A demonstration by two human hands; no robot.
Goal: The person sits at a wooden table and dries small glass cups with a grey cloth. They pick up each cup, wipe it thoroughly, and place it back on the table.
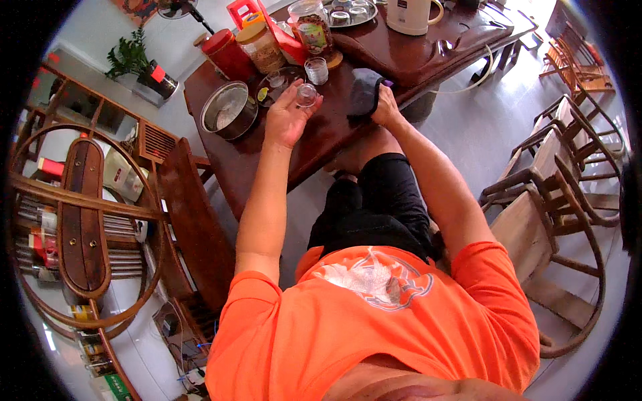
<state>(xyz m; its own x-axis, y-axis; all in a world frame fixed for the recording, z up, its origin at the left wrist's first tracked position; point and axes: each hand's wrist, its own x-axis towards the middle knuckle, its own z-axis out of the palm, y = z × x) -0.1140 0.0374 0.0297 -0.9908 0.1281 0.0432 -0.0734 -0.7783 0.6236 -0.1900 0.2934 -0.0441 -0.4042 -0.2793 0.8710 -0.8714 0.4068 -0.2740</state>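
In my left hand (pixel 290 116) I hold a small clear glass cup (pixel 306 95), tipped among the fingers above the dark wooden table (pixel 306 150). My right hand (pixel 386 106) grips a dark grey cloth (pixel 364 90) near the table's front edge. Just beyond the cup stands a stack of clear cups (pixel 316 71). A round metal pot (pixel 229 111) with a pale inside sits to the left, beside a dark tray (pixel 281 80) that carries glassware and is partly hidden by my left hand.
Behind are a red canister (pixel 224 52), a jar with a yellow lid (pixel 261 47), and a clear labelled jar (pixel 312 30). A metal tray of cups (pixel 351 15) and a white jug (pixel 409 15) stand farther back. Wooden chairs (pixel 531 220) line the right; a round-framed shelf (pixel 83 215) stands left.
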